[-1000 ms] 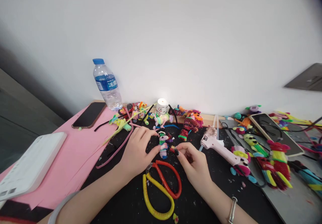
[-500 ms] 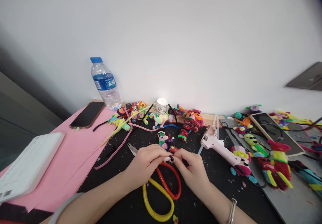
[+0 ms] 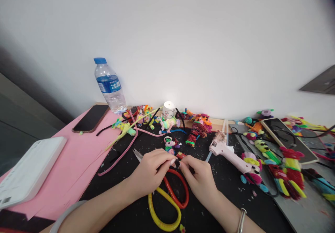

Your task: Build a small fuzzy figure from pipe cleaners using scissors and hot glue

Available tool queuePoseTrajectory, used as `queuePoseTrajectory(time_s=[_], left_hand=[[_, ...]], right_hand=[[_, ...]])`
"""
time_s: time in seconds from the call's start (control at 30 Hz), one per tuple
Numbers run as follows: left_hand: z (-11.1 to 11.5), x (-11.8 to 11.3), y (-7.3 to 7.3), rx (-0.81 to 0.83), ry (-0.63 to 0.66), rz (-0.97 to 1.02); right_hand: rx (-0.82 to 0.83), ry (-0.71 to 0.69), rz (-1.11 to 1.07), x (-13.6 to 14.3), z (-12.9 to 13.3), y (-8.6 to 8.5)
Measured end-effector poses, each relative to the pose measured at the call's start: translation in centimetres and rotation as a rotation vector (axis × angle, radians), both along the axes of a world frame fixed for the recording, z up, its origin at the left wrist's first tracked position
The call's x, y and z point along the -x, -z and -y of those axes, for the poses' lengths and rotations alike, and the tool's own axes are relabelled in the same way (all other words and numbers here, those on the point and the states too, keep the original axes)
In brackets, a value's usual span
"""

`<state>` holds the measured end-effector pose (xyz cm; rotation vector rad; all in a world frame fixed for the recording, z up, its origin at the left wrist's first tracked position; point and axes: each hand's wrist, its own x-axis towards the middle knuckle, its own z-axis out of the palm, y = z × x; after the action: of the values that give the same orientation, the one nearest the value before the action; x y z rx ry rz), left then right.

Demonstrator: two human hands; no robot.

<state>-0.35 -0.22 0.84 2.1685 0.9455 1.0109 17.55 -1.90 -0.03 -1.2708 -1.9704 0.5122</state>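
Observation:
My left hand [image 3: 150,172] and my right hand [image 3: 200,177] meet in the middle, thumbs and fingers pinched. Between their fingertips is a small black fuzzy piece [image 3: 177,163], like a bit of pipe cleaner, with something pale beside my left thumb that I cannot make out. Scissors lie beneath the hands: a yellow handle loop [image 3: 178,216] and a red handle loop [image 3: 187,193] show below, and the blade tips [image 3: 137,154] poke out at left. Just beyond my fingers rests a small multicoloured fuzzy figure [image 3: 170,144], near a small red item [image 3: 180,155].
A pink glue gun [image 3: 230,154] lies at right, by several pipe-cleaner figures [image 3: 290,170] and a phone [image 3: 288,138]. Along the wall stand a white paper cup [image 3: 169,110] and a water bottle [image 3: 111,86]. A dark phone [image 3: 90,118] and a white box [image 3: 34,170] lie on pink paper [image 3: 75,159].
The black piece has turned slightly between my fingertips and shows more of its fuzzy side. Both hands stay in nearly the same place.

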Motion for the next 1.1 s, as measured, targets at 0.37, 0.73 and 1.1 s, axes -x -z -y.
queuePoseTrajectory(time_s=[0.37, 0.73, 1.1], left_hand=[[-0.6, 0.2, 0.1, -0.072, -0.002, -0.010], [-1.0, 0.3, 0.1, -0.047, -0.123, -0.034], [-2.6, 2.2, -0.2, -0.053, -0.430, -0.002]], right_hand=[[0.011, -0.001, -0.015, 0.2, -0.1, -0.2], [0.032, -0.007, -0.048, -0.1, 0.0, 0.0], [0.063, 0.028, -0.091, -0.9, -0.1, 0.2]])
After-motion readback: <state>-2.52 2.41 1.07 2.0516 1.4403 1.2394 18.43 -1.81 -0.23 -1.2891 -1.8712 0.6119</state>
